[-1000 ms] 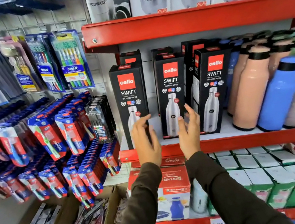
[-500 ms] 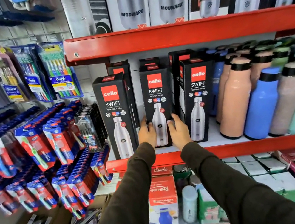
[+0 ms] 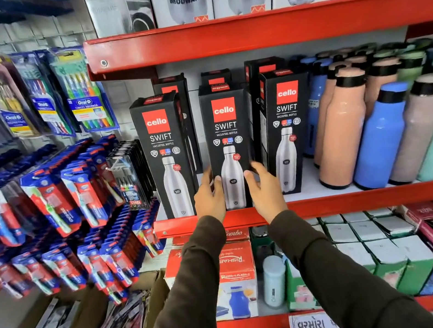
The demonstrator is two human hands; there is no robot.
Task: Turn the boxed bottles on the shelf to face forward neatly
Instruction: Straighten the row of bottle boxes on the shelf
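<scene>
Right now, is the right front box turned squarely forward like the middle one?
No: the right box stands angled, its side panel showing.

Toothbrush packs [image 3: 82,100] hang on the left wall. Loose bottles [image 3: 378,135] (peach, blue, mint) crowd the right side. Green boxes [image 3: 385,258] sit below.

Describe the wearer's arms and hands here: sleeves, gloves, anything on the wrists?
Both arms are in long dark olive-brown sleeves of soft, plain fabric, with no print or logo showing. The cuffs end at the wrists. The left hand and right hand are bare: no gloves, and no rings visible. No watch or band shows; the cuffs would hide one.
</scene>
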